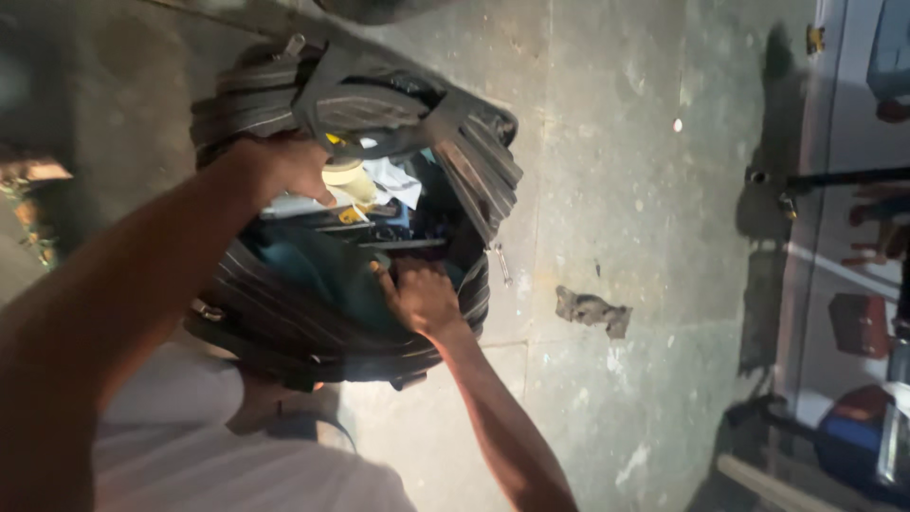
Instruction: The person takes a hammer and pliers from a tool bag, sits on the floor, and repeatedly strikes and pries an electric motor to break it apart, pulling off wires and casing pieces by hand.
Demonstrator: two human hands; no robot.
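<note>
Inside, both hands (284, 166) (422, 294) grip the striped bag (284, 313), its dim contents indistinct.

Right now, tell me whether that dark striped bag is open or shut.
Open. The striped bag gapes; the left hand holds its rim, the right hand reaches inside, and papers show within.
</note>
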